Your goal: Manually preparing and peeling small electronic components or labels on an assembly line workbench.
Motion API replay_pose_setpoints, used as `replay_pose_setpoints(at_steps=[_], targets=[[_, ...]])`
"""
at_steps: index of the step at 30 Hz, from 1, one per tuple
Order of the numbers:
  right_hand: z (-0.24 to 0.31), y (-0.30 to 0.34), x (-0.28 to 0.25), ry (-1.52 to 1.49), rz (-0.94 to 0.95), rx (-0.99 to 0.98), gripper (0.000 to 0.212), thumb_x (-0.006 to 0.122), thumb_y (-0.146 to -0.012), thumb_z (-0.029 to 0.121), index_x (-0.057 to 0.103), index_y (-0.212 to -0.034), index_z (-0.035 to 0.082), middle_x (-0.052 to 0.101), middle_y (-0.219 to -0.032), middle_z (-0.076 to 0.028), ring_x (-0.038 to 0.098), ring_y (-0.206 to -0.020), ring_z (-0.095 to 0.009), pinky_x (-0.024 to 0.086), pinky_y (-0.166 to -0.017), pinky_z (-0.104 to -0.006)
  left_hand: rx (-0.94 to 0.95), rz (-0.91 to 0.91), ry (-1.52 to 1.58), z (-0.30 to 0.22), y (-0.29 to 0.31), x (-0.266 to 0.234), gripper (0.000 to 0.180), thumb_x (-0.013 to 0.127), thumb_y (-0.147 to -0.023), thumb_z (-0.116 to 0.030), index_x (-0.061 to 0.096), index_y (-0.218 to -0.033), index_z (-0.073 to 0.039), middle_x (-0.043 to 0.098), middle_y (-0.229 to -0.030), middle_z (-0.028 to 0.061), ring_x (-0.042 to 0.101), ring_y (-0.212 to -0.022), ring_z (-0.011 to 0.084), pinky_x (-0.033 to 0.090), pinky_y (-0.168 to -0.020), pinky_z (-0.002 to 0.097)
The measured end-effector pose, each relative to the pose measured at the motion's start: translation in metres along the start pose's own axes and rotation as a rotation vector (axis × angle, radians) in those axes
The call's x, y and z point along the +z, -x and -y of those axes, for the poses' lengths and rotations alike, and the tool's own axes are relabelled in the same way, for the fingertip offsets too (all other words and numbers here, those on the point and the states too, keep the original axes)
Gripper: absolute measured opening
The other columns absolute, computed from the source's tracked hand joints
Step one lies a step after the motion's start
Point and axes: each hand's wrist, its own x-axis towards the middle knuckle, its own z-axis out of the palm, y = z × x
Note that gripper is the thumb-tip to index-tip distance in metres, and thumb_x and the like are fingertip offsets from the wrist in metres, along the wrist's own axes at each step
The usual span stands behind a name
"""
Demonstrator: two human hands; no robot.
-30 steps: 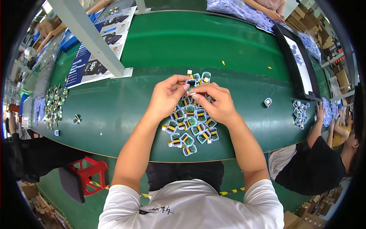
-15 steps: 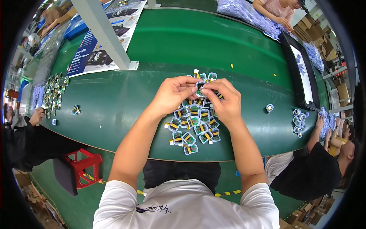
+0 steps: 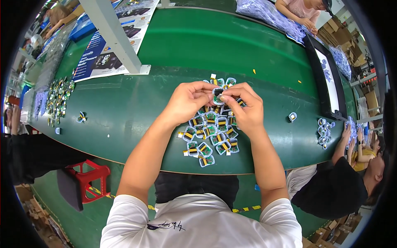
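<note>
Between my two hands is a small light-blue plastic casing (image 3: 218,99) with a green circuit board and a dark screen in it. My left hand (image 3: 189,101) pinches its left side between thumb and fingers. My right hand (image 3: 247,106) is closed at its right edge, thumb and fingertips pressed on it. Below and around my hands lies a heap of similar casings (image 3: 211,120) with green boards and black-and-yellow strips; some have white tabs sticking out. My fingers hide part of the held casing.
A loose casing (image 3: 82,118) lies left, another (image 3: 292,117) right. Circuit boards (image 3: 60,99) are piled far left, beside a printed sheet (image 3: 105,58) and a metal post (image 3: 113,37). A black-framed tray (image 3: 326,78) stands right. Co-workers sit on both sides; a red stool (image 3: 89,180) is at left.
My right hand has shifted slightly right at the held casing, while my left stays nearly still. At far left, a co-worker's hand has drawn back from the circuit boards.
</note>
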Motion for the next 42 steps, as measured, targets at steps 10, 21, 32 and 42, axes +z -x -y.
replay_pose_setpoints(at_steps=[10, 21, 32, 42], targets=[[-0.004, 0.000, 0.001, 0.123, 0.027, -0.032, 0.010, 0.080, -0.086, 0.008, 0.079, -0.096, 0.010, 0.073, -0.095, -0.003, 0.068, -0.087, -0.022, 0.048, -0.081, -0.0355, -0.002, 0.027, -0.038, 0.001, 0.001, -0.001, 0.029, 0.067, -0.100, -0.002, 0.068, -0.128, 0.006, 0.077, -0.102, 0.0090, 0.071, -0.088, 0.0117, 0.058, -0.082, 0.0269], [-0.002, -0.002, 0.000, 0.354, -0.029, -0.212, 0.012, 0.084, -0.082, 0.010, 0.081, -0.093, 0.012, 0.073, -0.093, -0.001, 0.066, -0.087, -0.019, 0.042, -0.082, -0.0340, -0.004, 0.049, -0.029, -0.002, 0.002, 0.000, 0.029, 0.068, -0.099, -0.001, 0.069, -0.127, 0.006, 0.076, -0.103, 0.0092, 0.071, -0.087, 0.0122, 0.058, -0.081, 0.0265], [-0.005, -0.002, -0.010, 0.100, -0.035, -0.011, 0.019, 0.076, -0.088, 0.001, 0.078, -0.106, 0.004, 0.073, -0.105, -0.010, 0.069, -0.096, -0.026, 0.053, -0.089, -0.0374, 0.055, -0.014, 0.020, 0.002, 0.000, -0.003, 0.030, 0.071, -0.097, 0.000, 0.069, -0.126, 0.006, 0.077, -0.106, 0.0104, 0.074, -0.091, 0.0129, 0.060, -0.082, 0.0270], [0.002, 0.001, 0.000, 0.263, 0.001, -0.144, 0.026, 0.083, -0.082, 0.005, 0.080, -0.107, 0.005, 0.074, -0.114, -0.008, 0.067, -0.107, -0.028, 0.050, -0.096, -0.0398, 0.512, -0.224, -0.419, -0.001, 0.006, 0.011, 0.026, 0.071, -0.092, 0.004, 0.076, -0.118, 0.002, 0.076, -0.097, 0.0114, 0.077, -0.086, 0.0165, 0.062, -0.076, 0.0283]])
